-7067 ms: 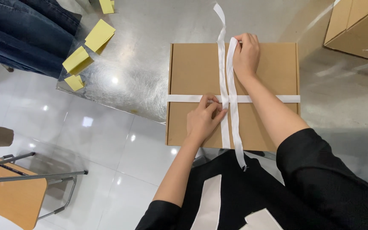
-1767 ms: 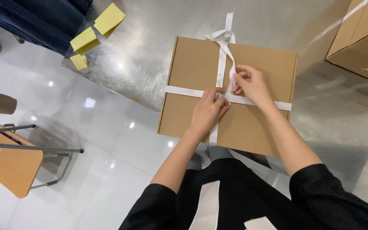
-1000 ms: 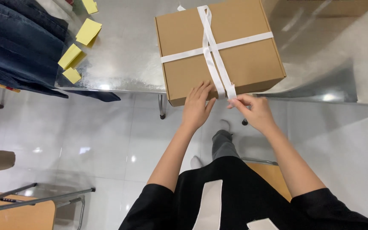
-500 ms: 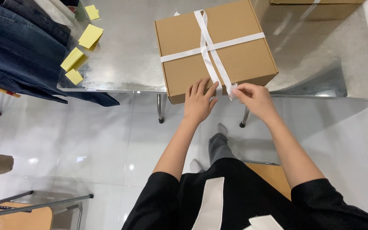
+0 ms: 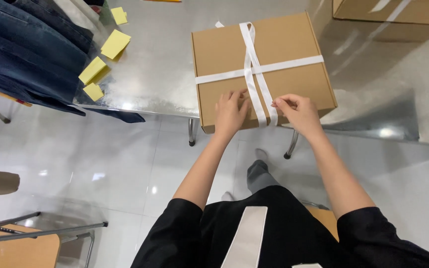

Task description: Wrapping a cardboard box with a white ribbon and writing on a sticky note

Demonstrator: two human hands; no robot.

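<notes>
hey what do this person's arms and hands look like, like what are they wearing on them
Both hands, the left hand and the right hand, are bare: no gloves, and no rings, watch or bracelets that show. The forearms are uncovered too. Short black sleeves end near the elbows, part of a black top with a pale grey vertical stripe down the front.

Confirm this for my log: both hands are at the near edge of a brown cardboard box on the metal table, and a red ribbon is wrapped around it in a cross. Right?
Not quite. The ribbon is white, not red, as the head view shows. The rest holds: left hand and right hand are at the near edge of the brown cardboard box on the metal table.
</notes>
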